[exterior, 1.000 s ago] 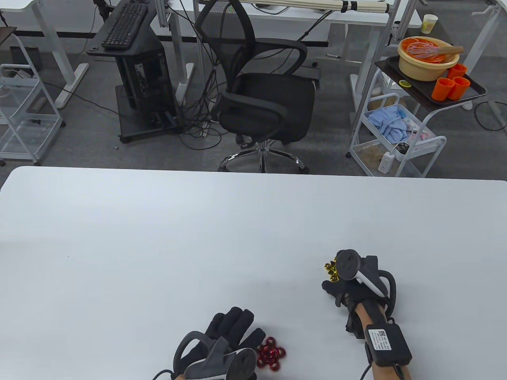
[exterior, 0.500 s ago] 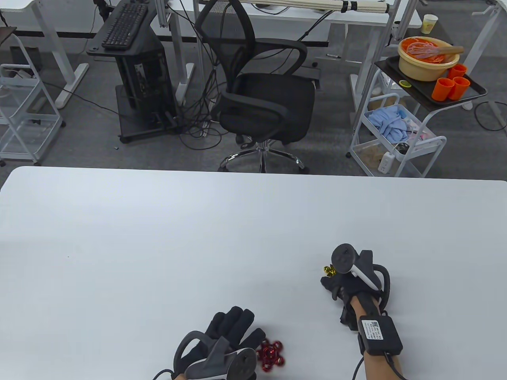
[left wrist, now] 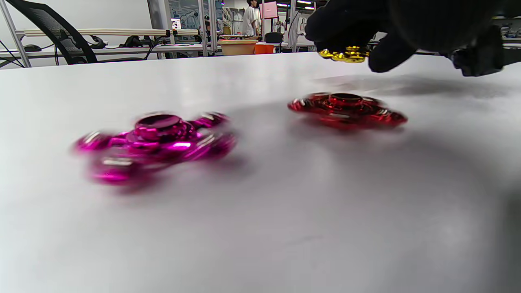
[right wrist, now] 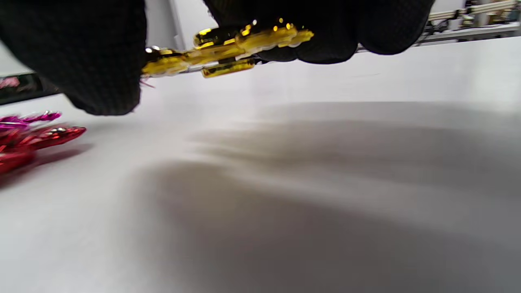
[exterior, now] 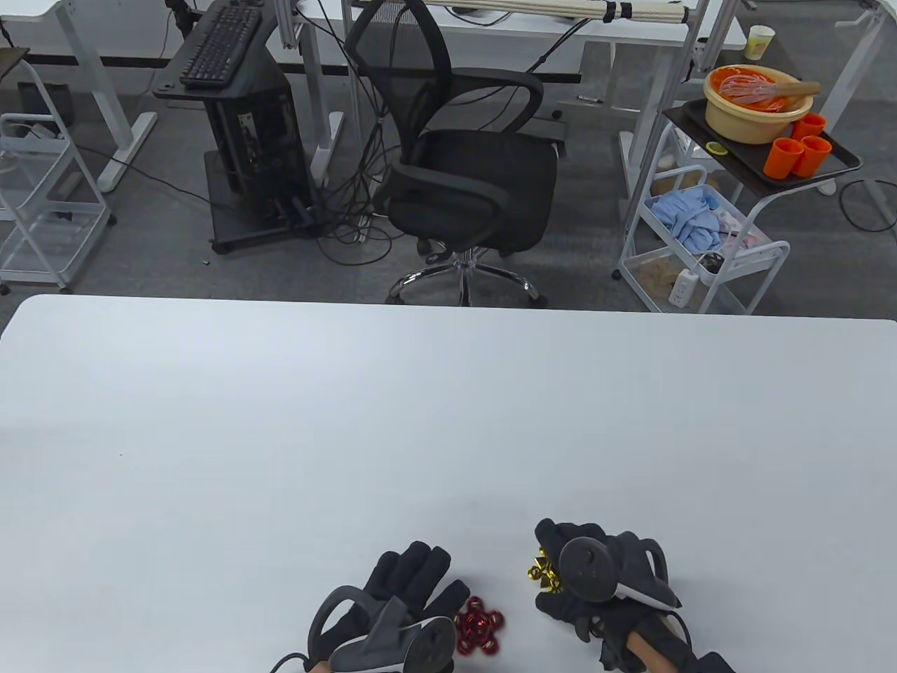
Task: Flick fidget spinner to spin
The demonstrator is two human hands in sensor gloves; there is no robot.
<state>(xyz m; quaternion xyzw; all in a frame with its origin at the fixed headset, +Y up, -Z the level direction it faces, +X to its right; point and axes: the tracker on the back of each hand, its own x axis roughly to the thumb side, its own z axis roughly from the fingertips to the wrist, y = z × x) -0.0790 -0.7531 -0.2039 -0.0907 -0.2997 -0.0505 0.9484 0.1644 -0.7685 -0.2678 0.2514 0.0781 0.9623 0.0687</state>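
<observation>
My right hand [exterior: 555, 561] pinches a gold fidget spinner [exterior: 543, 575] and holds it a little above the table. In the right wrist view the gold spinner [right wrist: 228, 44] lies level between my gloved fingers [right wrist: 101, 57]. A red spinner [exterior: 478, 626] lies on the table between my hands. My left hand [exterior: 412, 571] rests with its fingers stretched out, just left of the red spinner. In the left wrist view a magenta spinner [left wrist: 158, 138] looks blurred on the table, the red spinner [left wrist: 346, 108] lies beyond it, and the gold spinner [left wrist: 346, 54] hangs above. The magenta spinner is hidden in the table view.
The white table [exterior: 350, 420] stretches far and wide beyond my hands. Behind its far edge stand a black office chair [exterior: 462, 182] and a cart [exterior: 764, 147] with a bowl and orange cups.
My right hand has carried the gold spinner from the middle right toward me and to the left, close to the red spinner. My left hand has stayed where it was.
</observation>
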